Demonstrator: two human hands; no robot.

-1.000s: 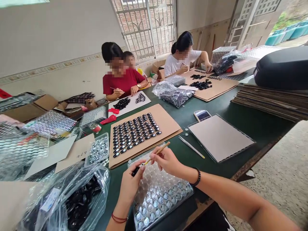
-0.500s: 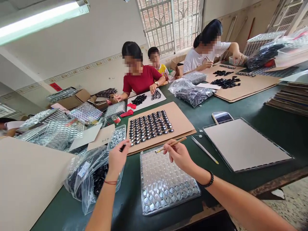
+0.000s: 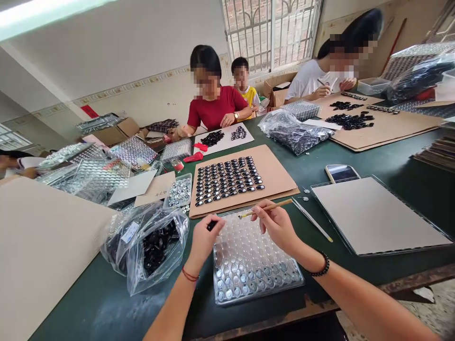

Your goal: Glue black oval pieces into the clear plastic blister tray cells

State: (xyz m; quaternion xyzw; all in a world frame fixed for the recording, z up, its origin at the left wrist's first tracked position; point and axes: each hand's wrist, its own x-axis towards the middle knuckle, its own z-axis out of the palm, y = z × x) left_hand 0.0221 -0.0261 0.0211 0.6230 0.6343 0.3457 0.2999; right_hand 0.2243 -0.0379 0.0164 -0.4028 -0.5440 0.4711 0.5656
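My left hand [image 3: 204, 238] pinches a small black oval piece [image 3: 212, 225] at the top left corner of a clear blister tray [image 3: 249, 265] that holds several shiny round pieces. My right hand [image 3: 275, 225] is closed on a thin wooden brush [image 3: 266, 208], its tip pointing left over the tray. Just beyond lies a brown cardboard sheet [image 3: 277, 177] covered with rows of black oval pieces [image 3: 229, 179]. To the left, a clear plastic bag [image 3: 149, 244] of black pieces sits on the green table [image 3: 391, 166].
A small clear box of silver pieces [image 3: 179, 191], metal tweezers [image 3: 313, 220], a phone [image 3: 341, 173] and a grey board in a clear tray [image 3: 377, 215] lie nearby. A big cardboard sheet [image 3: 39, 255] covers the left. Three people work across the table among stacked trays and bags.
My left hand came back from the bag of black pieces to the blister tray's top left corner, holding a black piece. The view panned left; my right hand kept the brush.
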